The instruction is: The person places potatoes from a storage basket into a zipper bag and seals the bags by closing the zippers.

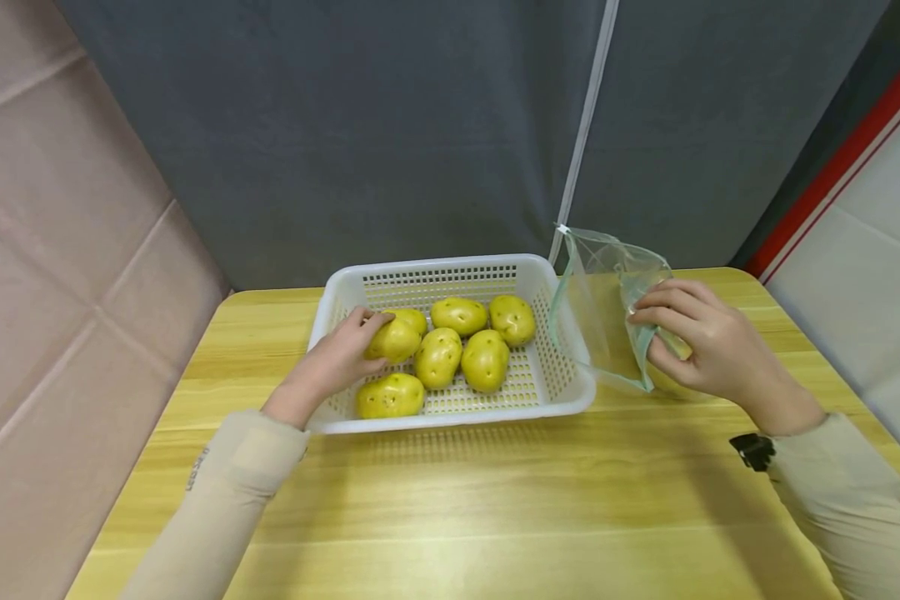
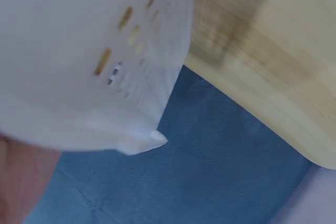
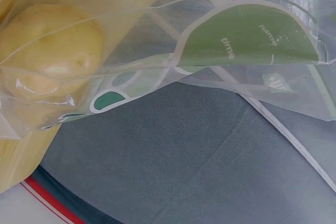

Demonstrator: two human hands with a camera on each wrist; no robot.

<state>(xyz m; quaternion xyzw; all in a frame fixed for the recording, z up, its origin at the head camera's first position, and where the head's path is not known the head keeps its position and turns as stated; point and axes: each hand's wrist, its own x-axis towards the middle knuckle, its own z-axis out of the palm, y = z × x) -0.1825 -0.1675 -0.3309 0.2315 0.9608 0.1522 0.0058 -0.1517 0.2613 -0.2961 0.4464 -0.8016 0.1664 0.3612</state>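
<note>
In the head view my left hand (image 1: pixel 336 357) reaches over the near left side of a white plastic basket (image 1: pixel 450 422). Its thumb and fingers grip a yellow potato (image 1: pixel 394 342). Several other potatoes (image 1: pixel 485 361) lie on the basket's slotted floor, one of them partly behind the gripped one. To the right of the basket, my right hand (image 1: pixel 708 342) pinches the edge of a clear zip bag (image 1: pixel 603 312), whose mouth faces the basket. The right wrist view reveals a potato (image 3: pixel 52 48) inside the bag, beside a green printed label (image 3: pixel 252 35).
The basket and bag are on a light wooden table (image 1: pixel 450 508). A grey curtain (image 1: pixel 360 150) hangs behind its far edge. Pinkish padded panels (image 1: pixel 82 292) stand on the left, and a white panel with a red strip (image 1: pixel 847 162) on the right.
</note>
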